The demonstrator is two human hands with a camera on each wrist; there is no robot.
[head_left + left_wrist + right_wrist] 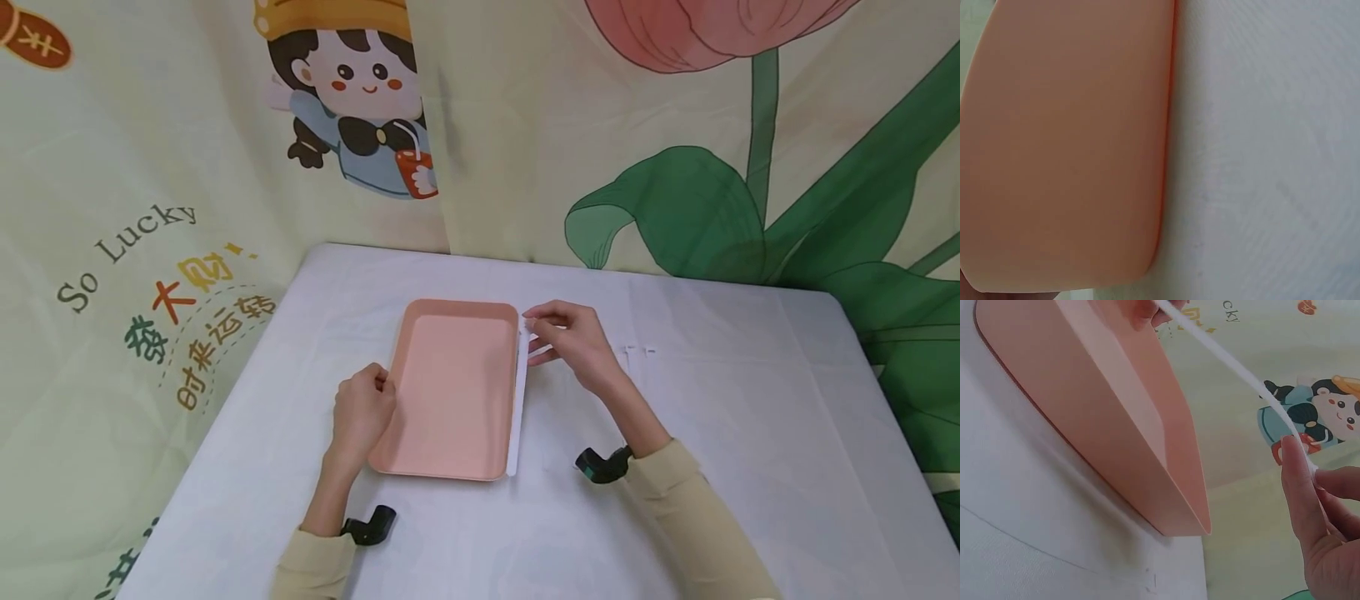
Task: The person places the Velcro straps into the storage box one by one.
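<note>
- A pink tray (453,392) lies flat on the white-covered bench (750,417), between the two hands
- The left hand (362,410) rests at the tray's left rim, its fingers curled against the edge
- The right hand (573,342) sits at the tray's far right corner, fingers (1297,481) pinching the far end of a white strip (517,408)
- The strip runs along the tray's right rim to its near corner
- Printed curtains (150,208) hang behind the bench

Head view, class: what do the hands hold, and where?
Right hand pinches the white strip at its far end; left hand grips the pink tray's left rim.
</note>
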